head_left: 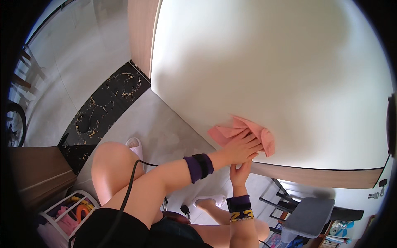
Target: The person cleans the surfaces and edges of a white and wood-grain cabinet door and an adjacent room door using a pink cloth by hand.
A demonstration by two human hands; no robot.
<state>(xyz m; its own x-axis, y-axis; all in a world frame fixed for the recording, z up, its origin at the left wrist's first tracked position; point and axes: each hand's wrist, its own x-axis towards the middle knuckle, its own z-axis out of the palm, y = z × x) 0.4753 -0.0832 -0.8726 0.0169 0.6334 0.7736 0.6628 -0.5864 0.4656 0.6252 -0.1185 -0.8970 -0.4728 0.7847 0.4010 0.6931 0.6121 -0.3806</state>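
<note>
A crumpled pink cloth (268, 140) lies against a large white panel (269, 74), close to the panel's lower edge. My left hand (243, 147) is spread over the cloth with the fingers extended, holding it pressed to the white surface. Right below it, my right hand (240, 172) is at the panel's wood-coloured edge (314, 175), its fingers bunched together there. Its fingertips are partly hidden by the left hand and the edge. Both wrists wear dark purple bands.
Wood-coloured trim (142, 37) borders the panel at left, beside a black marble strip (109, 97) in the floor. At lower left stands a white rack (89, 196) with toys. A grey chair (308, 215) is at lower right, below keys (373, 195). A black cable (131, 182) crosses my left arm.
</note>
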